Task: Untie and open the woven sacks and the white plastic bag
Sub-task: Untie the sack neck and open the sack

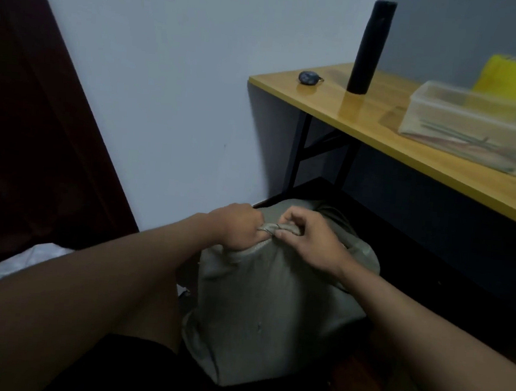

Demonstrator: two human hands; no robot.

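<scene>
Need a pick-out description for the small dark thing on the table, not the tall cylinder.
Start at the yellow wooden table against the right wall. At its far left corner, left of the tall black cylinder, lies a small dark fob. Unlike the upright cylinder and the clear plastic box, it is low, rounded and bluish-black, with a little metal ring on its right side.

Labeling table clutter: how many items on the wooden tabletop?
3. A dark key fob near the left end, a black cylinder upright beside it, and a clear plastic box at right. More may lie beyond the frame edge.
</scene>
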